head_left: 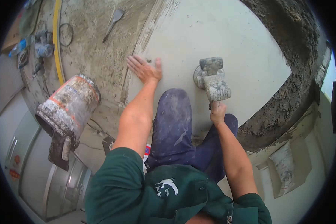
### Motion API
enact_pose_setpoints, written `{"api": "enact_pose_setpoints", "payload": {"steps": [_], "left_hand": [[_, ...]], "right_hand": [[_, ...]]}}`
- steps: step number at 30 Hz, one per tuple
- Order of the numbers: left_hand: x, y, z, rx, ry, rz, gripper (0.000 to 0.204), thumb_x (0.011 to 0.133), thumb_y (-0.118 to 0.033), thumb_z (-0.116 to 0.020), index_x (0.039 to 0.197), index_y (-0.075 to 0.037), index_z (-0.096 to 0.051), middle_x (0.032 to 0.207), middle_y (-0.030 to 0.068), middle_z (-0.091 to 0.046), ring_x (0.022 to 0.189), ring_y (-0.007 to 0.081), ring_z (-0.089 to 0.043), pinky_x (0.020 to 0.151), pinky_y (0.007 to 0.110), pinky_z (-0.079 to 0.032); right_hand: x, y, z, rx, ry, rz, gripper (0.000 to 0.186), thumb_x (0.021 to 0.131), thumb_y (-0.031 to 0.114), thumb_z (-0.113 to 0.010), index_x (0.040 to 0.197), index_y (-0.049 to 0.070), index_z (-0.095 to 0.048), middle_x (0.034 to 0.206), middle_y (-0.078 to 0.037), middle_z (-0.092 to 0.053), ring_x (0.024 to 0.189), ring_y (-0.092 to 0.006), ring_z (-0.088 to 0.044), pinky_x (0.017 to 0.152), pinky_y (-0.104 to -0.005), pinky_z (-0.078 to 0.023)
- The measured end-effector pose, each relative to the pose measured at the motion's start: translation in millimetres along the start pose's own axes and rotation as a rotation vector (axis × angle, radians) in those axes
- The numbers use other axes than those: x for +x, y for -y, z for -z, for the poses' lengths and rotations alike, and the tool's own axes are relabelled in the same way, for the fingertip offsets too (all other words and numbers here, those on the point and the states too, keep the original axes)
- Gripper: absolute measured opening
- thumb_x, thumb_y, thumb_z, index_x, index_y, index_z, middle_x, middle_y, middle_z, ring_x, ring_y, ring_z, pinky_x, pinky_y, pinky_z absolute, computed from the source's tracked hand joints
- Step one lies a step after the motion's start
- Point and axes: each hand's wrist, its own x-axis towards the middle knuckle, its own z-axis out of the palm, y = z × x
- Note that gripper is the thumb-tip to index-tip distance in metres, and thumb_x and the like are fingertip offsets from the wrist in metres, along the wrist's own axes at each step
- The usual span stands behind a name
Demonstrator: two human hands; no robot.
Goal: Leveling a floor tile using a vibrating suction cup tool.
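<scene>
A large pale tile lies in front of me, its right side bordered by wet mortar. My left hand is pressed flat near the tile's left edge, fingers spread, holding nothing. Closed around a handle, my right hand grips what looks like a mortar-caked tile vibrator. Its round pad is partly hidden under the grey body and appears to rest on the tile.
Dark rough mortar curves along the right. To the left stands a dirty bucket with a trowel at its mouth. A scraper, a yellow straightedge and a power tool lie at the far left.
</scene>
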Motion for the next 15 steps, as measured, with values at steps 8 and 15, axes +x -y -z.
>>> {"api": "enact_pose_setpoints", "payload": {"steps": [8, 15], "left_hand": [[-2, 4, 6, 0.027, 0.059, 0.009, 0.120, 0.085, -0.078, -0.043, 0.154, 0.015, -0.012, 0.160, 0.0393, -0.008, 0.153, 0.0495, -0.001, 0.124, 0.057, 0.001], [0, 4, 9, -0.008, 0.094, 0.007, 0.119, 0.085, -0.077, -0.044, 0.152, 0.017, -0.014, 0.160, 0.0396, -0.008, 0.152, 0.0508, 0.001, 0.123, 0.060, 0.003]], "right_hand": [[5, -16, 3, -0.194, 0.000, 0.315, 0.007, 0.092, 0.004, -0.051, 0.094, 0.004, -0.057, 0.066, -0.010, -0.063, 0.057, -0.0289, -0.064, 0.051, -0.0404, -0.050], [2, -4, 0, -0.192, -0.023, 0.334, 0.010, 0.085, -0.004, -0.056, 0.092, 0.003, -0.060, 0.065, -0.010, -0.063, 0.057, -0.0318, -0.065, 0.052, -0.0423, -0.049]]}}
